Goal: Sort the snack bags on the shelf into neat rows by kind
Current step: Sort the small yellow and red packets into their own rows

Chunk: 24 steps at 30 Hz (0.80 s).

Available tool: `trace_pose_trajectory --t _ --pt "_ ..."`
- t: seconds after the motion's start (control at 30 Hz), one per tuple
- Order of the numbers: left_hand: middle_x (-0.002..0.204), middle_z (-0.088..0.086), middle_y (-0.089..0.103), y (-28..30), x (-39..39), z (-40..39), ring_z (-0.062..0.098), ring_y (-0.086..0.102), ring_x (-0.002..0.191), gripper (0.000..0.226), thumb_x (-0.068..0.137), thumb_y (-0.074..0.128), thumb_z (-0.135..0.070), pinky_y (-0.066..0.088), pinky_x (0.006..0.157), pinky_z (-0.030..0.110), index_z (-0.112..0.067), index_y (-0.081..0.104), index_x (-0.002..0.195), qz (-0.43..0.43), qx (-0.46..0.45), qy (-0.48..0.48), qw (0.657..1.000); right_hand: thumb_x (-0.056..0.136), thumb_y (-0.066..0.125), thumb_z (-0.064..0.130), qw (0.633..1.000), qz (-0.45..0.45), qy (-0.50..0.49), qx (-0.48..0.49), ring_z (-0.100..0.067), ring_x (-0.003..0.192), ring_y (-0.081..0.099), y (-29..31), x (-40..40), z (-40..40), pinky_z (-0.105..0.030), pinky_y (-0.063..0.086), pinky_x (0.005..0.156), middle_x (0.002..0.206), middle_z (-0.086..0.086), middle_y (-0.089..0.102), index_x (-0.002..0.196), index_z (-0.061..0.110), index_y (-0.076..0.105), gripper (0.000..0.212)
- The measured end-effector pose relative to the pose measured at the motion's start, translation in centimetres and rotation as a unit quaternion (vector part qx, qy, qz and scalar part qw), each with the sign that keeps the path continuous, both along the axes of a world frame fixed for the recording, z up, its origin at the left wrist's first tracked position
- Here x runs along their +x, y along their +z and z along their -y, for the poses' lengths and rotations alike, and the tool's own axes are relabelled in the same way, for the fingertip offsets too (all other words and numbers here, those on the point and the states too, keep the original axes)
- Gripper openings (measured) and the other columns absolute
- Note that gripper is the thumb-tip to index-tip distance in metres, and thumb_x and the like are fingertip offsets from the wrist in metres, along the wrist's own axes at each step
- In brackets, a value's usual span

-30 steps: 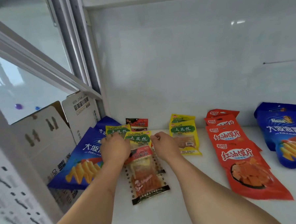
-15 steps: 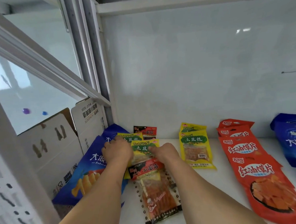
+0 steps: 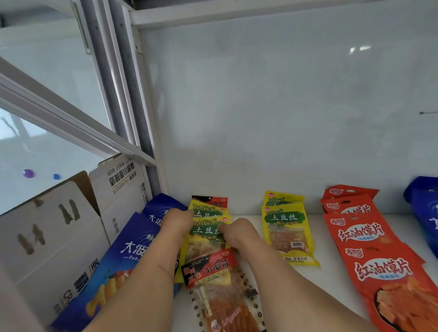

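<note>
both hands, left hand (image 3: 176, 222) and right hand (image 3: 238, 232), pinch the yellow bag (image 3: 206, 233) in the mixed pile at the shelf (image 3: 327, 269) back-left; advise lifting clear before joining the yellow row (image 3: 286, 228).

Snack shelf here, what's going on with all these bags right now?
A person is sorting snack bags on a white shelf. The left hand and right hand both rest on a mixed pile, at the yellow TuDouSi potato-shred bags, with a red-and-black bag lying over their near end. To the right, two more yellow bags and the red bags already form rows. Blue chip bags lean at the left.
</note>
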<state>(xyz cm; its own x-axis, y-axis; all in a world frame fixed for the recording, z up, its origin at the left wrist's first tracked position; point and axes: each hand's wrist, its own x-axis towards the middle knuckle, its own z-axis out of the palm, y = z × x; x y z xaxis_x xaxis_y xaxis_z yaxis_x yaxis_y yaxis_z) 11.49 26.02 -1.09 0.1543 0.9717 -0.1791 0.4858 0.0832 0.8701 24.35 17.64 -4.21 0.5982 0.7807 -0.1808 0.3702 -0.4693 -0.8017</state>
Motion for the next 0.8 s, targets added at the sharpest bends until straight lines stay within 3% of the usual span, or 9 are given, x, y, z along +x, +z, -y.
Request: trace_pose_trajectory --t 0.1,0.17,0.27,0.43,0.57,0.67,0.8 --pt "0.111 0.024 0.069 -0.3 -0.1 0.1 0.040 0.068 0.103 0.036 0.095 0.062 -0.021 0.056 0.091 0.054 0.007 0.062 0.118 0.075 -0.037 -0.004 0.996 0.097 0.047 0.041 0.996 -0.077 -0.006 0.036 -0.030 0.098 0.066 0.3 0.3 0.0 -0.027 0.042 0.065 0.113 -0.014 0.068 0.107 0.010 0.066 0.038" --pt "0.110 0.024 0.070 -0.5 0.0 0.5 0.040 0.070 0.098 0.032 0.094 0.064 -0.013 0.057 0.087 0.057 0.005 0.060 0.120 0.112 -0.042 -0.009 0.993 0.101 0.041 0.040 0.991 -0.123 -0.009 0.053 -0.032 0.115 0.062 0.7 0.5 -0.3 -0.028 0.046 0.074 0.127 -0.017 0.064 0.123 0.005 0.062 0.047" --pt "0.107 0.020 0.072 -0.8 -0.2 1.1 0.038 0.073 0.092 0.026 0.092 0.066 -0.006 0.059 0.083 0.056 -0.007 0.060 0.118 0.155 -0.047 -0.022 0.986 0.106 0.031 0.038 0.986 -0.154 -0.022 0.061 -0.034 0.130 0.049 1.4 0.7 -0.8 -0.034 0.043 0.101 0.143 -0.019 0.051 0.136 -0.001 0.051 0.053" --pt "0.101 0.011 0.076 -0.7 -0.8 1.5 0.032 0.076 0.087 0.025 0.090 0.068 -0.002 0.060 0.082 0.054 -0.019 0.064 0.107 0.182 -0.058 -0.078 0.978 0.099 0.053 0.027 0.974 -0.210 -0.017 0.084 -0.031 0.117 0.062 1.2 1.1 -0.9 -0.036 0.053 0.091 0.128 -0.016 0.064 0.126 0.003 0.061 0.037" --pt "0.094 0.003 0.074 -0.5 -1.4 1.8 0.026 0.075 0.085 0.023 0.084 0.079 -0.012 0.061 0.083 0.049 -0.026 0.060 0.089 0.121 -0.027 -0.101 0.987 0.094 0.062 0.024 0.967 -0.230 -0.041 0.106 -0.035 0.108 0.066 0.7 0.9 -1.1 -0.040 0.056 0.090 0.118 -0.019 0.068 0.116 0.002 0.066 0.030" --pt "0.092 0.005 0.077 -0.1 -1.8 1.9 0.025 0.076 0.084 0.024 0.078 0.084 -0.023 0.060 0.086 0.047 -0.018 0.067 0.094 0.047 -0.019 -0.115 0.992 0.091 0.068 0.018 0.936 -0.310 -0.067 0.150 -0.038 0.096 0.070 0.5 0.5 -1.2 -0.057 0.056 0.087 0.107 -0.020 0.071 0.101 0.005 0.067 0.016" --pt "0.096 0.006 0.077 0.5 -1.9 1.9 0.025 0.074 0.088 0.033 0.075 0.087 -0.026 0.059 0.087 0.042 -0.013 0.070 0.101 -0.024 -0.020 -0.135 0.990 0.091 0.070 0.016 0.903 -0.369 -0.084 0.201 -0.037 0.086 0.072 -0.1 0.5 -1.1 -0.061 0.058 0.075 0.098 -0.016 0.074 0.100 0.013 0.065 0.012"
